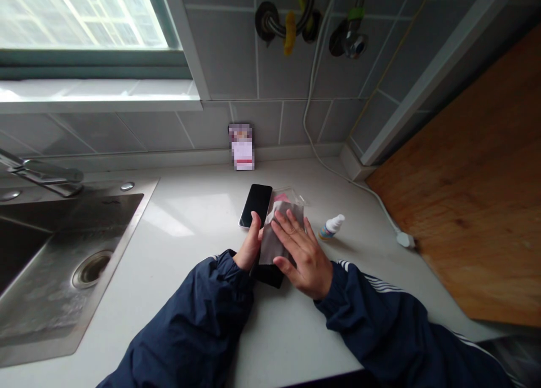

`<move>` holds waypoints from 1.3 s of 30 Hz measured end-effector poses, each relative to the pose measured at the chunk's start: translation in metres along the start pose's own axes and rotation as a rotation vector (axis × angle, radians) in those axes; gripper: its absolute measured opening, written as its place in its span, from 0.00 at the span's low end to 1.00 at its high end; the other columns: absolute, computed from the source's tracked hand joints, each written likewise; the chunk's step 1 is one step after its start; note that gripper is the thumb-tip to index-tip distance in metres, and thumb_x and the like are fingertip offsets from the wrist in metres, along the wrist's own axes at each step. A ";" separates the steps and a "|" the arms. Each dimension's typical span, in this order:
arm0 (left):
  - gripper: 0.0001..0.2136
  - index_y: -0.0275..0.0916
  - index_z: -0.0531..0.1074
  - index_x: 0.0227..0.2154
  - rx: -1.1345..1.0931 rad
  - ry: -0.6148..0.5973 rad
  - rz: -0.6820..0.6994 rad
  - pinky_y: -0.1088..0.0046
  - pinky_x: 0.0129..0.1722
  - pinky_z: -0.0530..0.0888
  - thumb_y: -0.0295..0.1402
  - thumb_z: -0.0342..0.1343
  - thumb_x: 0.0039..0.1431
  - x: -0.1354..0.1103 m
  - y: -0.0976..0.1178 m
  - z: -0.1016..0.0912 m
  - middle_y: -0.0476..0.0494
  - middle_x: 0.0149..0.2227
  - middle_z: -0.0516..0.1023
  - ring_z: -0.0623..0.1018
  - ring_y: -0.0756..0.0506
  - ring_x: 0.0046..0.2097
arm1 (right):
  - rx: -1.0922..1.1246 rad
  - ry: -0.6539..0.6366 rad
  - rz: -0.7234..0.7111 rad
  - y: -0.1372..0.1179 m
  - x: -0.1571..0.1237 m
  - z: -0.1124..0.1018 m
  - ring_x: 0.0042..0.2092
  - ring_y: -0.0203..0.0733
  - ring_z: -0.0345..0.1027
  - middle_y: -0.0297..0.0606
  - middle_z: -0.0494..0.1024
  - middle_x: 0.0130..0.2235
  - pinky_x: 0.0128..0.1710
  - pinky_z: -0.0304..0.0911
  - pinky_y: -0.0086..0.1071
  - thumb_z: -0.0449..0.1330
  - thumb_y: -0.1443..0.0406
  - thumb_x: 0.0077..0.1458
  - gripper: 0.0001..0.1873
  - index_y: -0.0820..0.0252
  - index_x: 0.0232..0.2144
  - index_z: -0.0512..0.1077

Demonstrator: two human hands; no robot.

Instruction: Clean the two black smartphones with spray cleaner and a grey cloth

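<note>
My left hand [248,247] is closed along the left edge of a black phone-like slab [270,276], thumb pointing up. A grey wiping cloth [273,246] covers most of that slab, so its kind is not certain. On top of the cloth lies my right hand [305,259], flat with its fingers spread. Just beyond my left thumb, a phone with a dark screen [257,201] rests on the counter. Behind the cloth is a clear phone case [296,195] with something pink by it, partly hidden. A small spray bottle [332,227] with a white cap stands to the right.
Against the tiled wall leans another phone [242,151] with a lit, blurred screen. The sink [80,320] and faucet [46,175] are at the left. A white cable [310,123] runs down to a plug [406,240] near the wooden panel [473,207] on the right.
</note>
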State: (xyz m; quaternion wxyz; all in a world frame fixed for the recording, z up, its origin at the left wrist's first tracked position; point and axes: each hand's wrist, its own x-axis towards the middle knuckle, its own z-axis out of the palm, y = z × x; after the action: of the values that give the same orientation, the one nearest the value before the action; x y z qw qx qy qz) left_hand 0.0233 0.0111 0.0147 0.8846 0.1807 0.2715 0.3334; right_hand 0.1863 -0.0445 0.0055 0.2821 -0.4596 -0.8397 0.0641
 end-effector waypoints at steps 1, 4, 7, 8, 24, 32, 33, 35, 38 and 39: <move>0.39 0.33 0.64 0.69 -0.007 0.024 0.004 0.58 0.66 0.68 0.55 0.27 0.72 0.000 0.001 0.000 0.32 0.53 0.83 0.79 0.36 0.59 | 0.005 -0.018 -0.014 -0.001 0.000 0.000 0.77 0.55 0.37 0.42 0.49 0.75 0.73 0.40 0.63 0.41 0.45 0.73 0.37 0.57 0.75 0.47; 0.39 0.31 0.66 0.67 -0.012 0.104 -0.003 0.59 0.65 0.69 0.57 0.30 0.72 -0.002 0.001 0.000 0.31 0.51 0.84 0.81 0.37 0.57 | 0.027 -0.056 -0.062 -0.005 -0.002 -0.001 0.77 0.54 0.37 0.43 0.51 0.75 0.73 0.37 0.63 0.42 0.46 0.73 0.37 0.59 0.74 0.51; 0.42 0.27 0.69 0.64 0.008 0.195 -0.025 0.59 0.63 0.72 0.60 0.33 0.70 -0.004 0.002 0.000 0.29 0.48 0.85 0.83 0.36 0.54 | 0.050 -0.078 -0.110 -0.009 -0.004 -0.001 0.77 0.53 0.37 0.43 0.53 0.74 0.73 0.34 0.63 0.42 0.46 0.73 0.36 0.61 0.73 0.54; 0.42 0.26 0.70 0.64 0.014 0.227 -0.025 0.60 0.62 0.73 0.61 0.35 0.69 -0.006 0.003 0.001 0.29 0.47 0.85 0.83 0.35 0.53 | 0.059 -0.086 -0.124 -0.010 -0.005 -0.001 0.77 0.53 0.37 0.44 0.54 0.74 0.73 0.33 0.63 0.43 0.46 0.73 0.36 0.61 0.72 0.55; 0.48 0.29 0.68 0.65 -0.023 0.101 0.063 0.66 0.43 0.79 0.65 0.26 0.65 -0.014 0.007 0.006 0.30 0.43 0.85 0.85 0.41 0.37 | 0.203 -0.124 -0.405 -0.016 -0.011 -0.003 0.76 0.48 0.43 0.40 0.69 0.67 0.73 0.17 0.59 0.44 0.46 0.74 0.32 0.59 0.65 0.67; 0.47 0.33 0.66 0.67 -0.033 -0.002 0.047 0.68 0.36 0.77 0.67 0.32 0.63 -0.015 0.004 0.003 0.29 0.47 0.84 0.84 0.42 0.35 | 0.196 -0.148 -0.470 -0.016 -0.009 -0.007 0.74 0.48 0.50 0.40 0.74 0.64 0.74 0.19 0.59 0.46 0.47 0.73 0.31 0.59 0.63 0.70; 0.47 0.32 0.66 0.67 -0.021 0.003 0.047 0.69 0.36 0.77 0.67 0.32 0.63 -0.015 0.004 0.002 0.30 0.47 0.84 0.84 0.42 0.35 | 0.196 -0.140 -0.474 -0.016 -0.009 -0.007 0.74 0.48 0.51 0.39 0.74 0.64 0.74 0.19 0.59 0.45 0.47 0.74 0.30 0.59 0.62 0.71; 0.46 0.32 0.66 0.67 0.001 0.017 0.051 0.70 0.37 0.77 0.66 0.31 0.64 -0.015 0.003 0.002 0.32 0.47 0.85 0.84 0.43 0.35 | 0.203 -0.128 -0.473 -0.015 -0.008 -0.007 0.73 0.48 0.53 0.38 0.74 0.64 0.74 0.18 0.58 0.45 0.47 0.74 0.30 0.58 0.61 0.71; 0.48 0.32 0.66 0.67 -0.002 0.010 0.039 0.69 0.41 0.78 0.67 0.30 0.63 -0.014 0.002 0.000 0.32 0.47 0.85 0.85 0.41 0.37 | 0.214 -0.125 -0.466 -0.013 -0.008 -0.006 0.73 0.47 0.52 0.38 0.73 0.64 0.74 0.18 0.56 0.45 0.46 0.74 0.31 0.60 0.62 0.70; 0.49 0.31 0.66 0.67 -0.012 0.002 0.031 0.67 0.44 0.78 0.68 0.29 0.62 -0.013 0.003 0.000 0.30 0.47 0.85 0.85 0.40 0.38 | 0.217 -0.117 -0.461 -0.013 -0.008 -0.005 0.73 0.46 0.52 0.38 0.73 0.65 0.74 0.18 0.56 0.45 0.47 0.74 0.30 0.60 0.62 0.70</move>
State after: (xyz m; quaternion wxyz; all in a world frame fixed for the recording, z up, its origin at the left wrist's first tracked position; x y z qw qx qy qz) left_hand 0.0133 0.0038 0.0207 0.8801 0.1792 0.2673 0.3491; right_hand 0.1830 -0.0586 0.0111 0.2878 -0.2188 -0.9254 0.1142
